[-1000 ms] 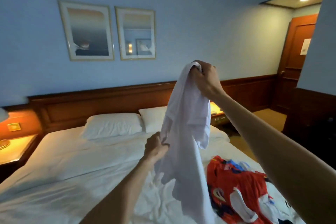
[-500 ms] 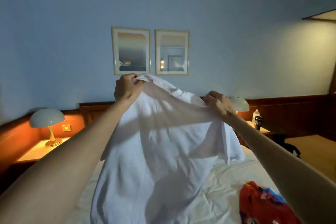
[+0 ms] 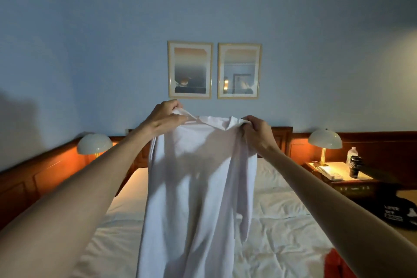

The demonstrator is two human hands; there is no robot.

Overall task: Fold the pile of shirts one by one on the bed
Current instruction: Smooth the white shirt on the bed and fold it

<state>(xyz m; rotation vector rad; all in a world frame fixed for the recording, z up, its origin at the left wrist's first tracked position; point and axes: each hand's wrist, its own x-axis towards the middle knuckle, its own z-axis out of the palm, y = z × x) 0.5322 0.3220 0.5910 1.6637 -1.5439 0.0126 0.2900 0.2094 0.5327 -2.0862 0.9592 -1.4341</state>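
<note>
A white shirt [image 3: 198, 198] hangs in the air over the bed [image 3: 282, 232], held up by its top edge near the collar. My left hand [image 3: 165, 117] grips the shirt's upper left corner. At the upper right corner my right hand [image 3: 257, 132] grips the cloth. The shirt hangs down long and narrow, out past the bottom of the view. A sliver of a red shirt [image 3: 332, 264] shows on the bed at the lower right, partly behind my right arm.
A wooden headboard [image 3: 282, 140] runs behind the bed. Lamps stand at the left [image 3: 94, 144] and right [image 3: 325, 140]. The right nightstand [image 3: 338, 174] bears a bottle and a dark cup. A black bag [image 3: 397, 212] lies at the far right.
My hands have drawn closer together at the shirt's top, so it hangs narrower and straighter. The view has swung to face the headboard squarely; most of the red shirt has left view.
</note>
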